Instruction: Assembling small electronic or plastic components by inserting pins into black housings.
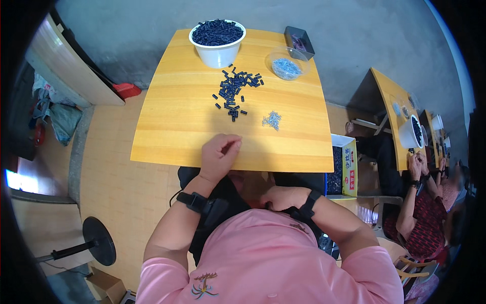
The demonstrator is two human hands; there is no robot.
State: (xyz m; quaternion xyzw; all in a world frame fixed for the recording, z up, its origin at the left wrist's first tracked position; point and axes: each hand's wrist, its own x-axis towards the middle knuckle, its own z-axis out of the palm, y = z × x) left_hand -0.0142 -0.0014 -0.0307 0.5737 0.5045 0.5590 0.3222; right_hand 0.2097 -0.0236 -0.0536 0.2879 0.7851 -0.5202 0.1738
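Note:
My left hand is over the near edge of the wooden table, thumb and fingers pinched together. Whatever it may pinch is too small to make out. Below the table edge, by my lap, my right hand is curled closed; something dark shows at its fingertips, but I cannot tell what. Ahead of the left hand lies a loose pile of small black cylindrical pieces. A smaller heap of thin silvery metal pieces lies to its right.
A white bucket full of black pieces stands at the back, with a clear bowl of silvery pieces and a black tray to its right. A yellow-and-white box sits beside the table. People work at another table on the right.

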